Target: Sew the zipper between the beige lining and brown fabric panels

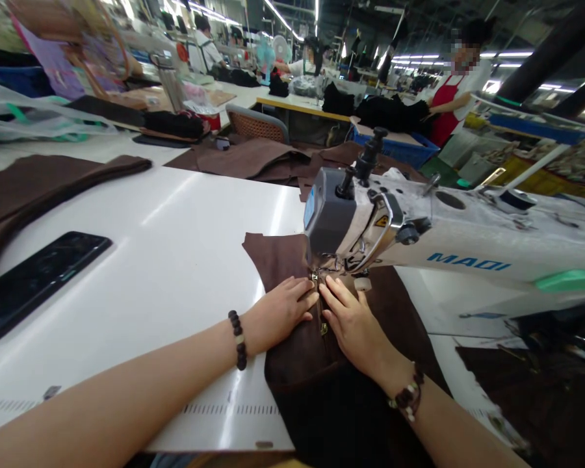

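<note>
Observe white tabletop bearing black phone and brown material at left, zippered brown piece near middle, sewing machine at right.

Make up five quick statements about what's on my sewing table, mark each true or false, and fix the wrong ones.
1. The left hand and right hand rest on dark brown material at the white sewing machine. True.
2. The machine's lettering is red. False: the lettering is blue.
3. A flat black phone lies on the white tabletop, left of both hands. True.
4. Both wrists are bare. False: each wears a beaded bracelet.
5. A brass-coloured zipper pull shows beside the right hand's fingers. True.
</note>
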A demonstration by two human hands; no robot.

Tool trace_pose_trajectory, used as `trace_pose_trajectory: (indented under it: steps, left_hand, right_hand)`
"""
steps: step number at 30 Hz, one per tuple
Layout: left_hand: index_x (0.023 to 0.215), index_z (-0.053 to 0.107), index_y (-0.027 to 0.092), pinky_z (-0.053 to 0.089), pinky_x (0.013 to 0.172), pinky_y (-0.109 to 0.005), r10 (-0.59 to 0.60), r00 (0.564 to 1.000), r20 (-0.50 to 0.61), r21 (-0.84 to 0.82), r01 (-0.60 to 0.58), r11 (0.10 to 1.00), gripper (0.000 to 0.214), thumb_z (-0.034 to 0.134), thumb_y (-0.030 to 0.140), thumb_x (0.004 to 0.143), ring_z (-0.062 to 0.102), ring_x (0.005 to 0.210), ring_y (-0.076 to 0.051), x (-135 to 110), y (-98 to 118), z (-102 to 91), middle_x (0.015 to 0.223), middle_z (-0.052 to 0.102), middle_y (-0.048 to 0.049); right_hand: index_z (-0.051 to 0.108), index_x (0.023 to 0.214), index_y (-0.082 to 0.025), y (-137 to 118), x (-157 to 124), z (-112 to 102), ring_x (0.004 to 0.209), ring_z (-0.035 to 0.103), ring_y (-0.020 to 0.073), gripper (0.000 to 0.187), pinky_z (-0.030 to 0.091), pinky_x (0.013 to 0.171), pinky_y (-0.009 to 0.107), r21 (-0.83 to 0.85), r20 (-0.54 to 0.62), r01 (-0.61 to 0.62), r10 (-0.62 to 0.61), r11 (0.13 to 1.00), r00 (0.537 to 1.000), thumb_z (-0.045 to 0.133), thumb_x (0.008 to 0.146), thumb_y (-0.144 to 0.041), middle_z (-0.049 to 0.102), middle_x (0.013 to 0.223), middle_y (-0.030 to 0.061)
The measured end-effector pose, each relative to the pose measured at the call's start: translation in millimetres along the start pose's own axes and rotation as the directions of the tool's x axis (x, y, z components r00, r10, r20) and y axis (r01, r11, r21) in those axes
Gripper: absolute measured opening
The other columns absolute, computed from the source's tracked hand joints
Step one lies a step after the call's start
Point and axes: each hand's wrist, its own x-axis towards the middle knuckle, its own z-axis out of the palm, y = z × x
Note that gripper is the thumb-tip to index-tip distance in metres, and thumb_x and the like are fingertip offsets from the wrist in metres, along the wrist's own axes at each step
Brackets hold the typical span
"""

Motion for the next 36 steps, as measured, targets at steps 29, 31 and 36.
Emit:
trace_pose_trajectory:
  steps: [29,31,36]
  left_hand:
    - [0.104,0.058,0.021,0.041,0.071,-0.019,0.04,0.935,0.352,-0.571,0.181,0.801,0.034,0.063,0.04,0.076,0.056,0.084,-0.011,-57,48,-72.0,0.09,0.059,-0.0004]
    - [0.101,0.057,0.019,0.04,0.072,-0.02,0.051,0.936,0.348,-0.558,0.163,0.813,0.037,0.068,0.04,0.072,0.054,0.085,-0.012,-61,54,-71.5,0.09,0.058,-0.0002]
    - [0.086,0.054,0.017,0.036,0.075,-0.026,0.118,0.939,0.324,-0.417,0.03,0.908,0.009,0.057,0.025,0.082,0.048,0.083,-0.014,-70,71,-64.3,0.089,0.055,-0.0003]
  right_hand:
    - [0.063,0.073,-0.019,-5,6,-29,0.11,0.042,0.0211,0.029,0.032,0.096,0.044,0.268,0.052,0.144,-0.164,0.953,0.985,0.039,0.075,-0.003,0.047,0.114,0.0066]
    - [0.063,0.068,-0.018,-4,8,-30,0.112,0.041,0.0221,0.027,0.032,0.097,0.044,0.282,0.073,0.169,-0.196,0.945,0.978,0.041,0.072,-0.002,0.046,0.114,0.0072]
    - [0.057,0.056,-0.015,9,1,-22,0.108,0.048,0.0168,0.029,0.032,0.098,0.038,0.498,0.038,0.134,-0.176,0.857,0.984,0.036,0.067,0.001,0.052,0.115,0.0047]
